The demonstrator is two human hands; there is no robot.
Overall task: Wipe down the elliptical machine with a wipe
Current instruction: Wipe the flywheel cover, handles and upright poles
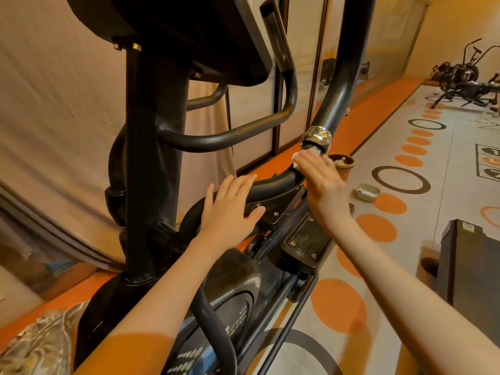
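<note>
Left hand (232, 209) spread flat, fingers straight, resting on elliptical machine (151, 158) black curved tube. Right hand (320, 180) presses crumpled white wipe (296, 161) against the tube just below shiny chrome collar (316, 138).

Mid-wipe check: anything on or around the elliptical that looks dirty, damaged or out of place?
The pedal carries pale specks, so it looks unwiped. A small white dish and a brown pot sit loose on the floor beside the machine. The right hand presses the wipe under the chrome collar.
</note>
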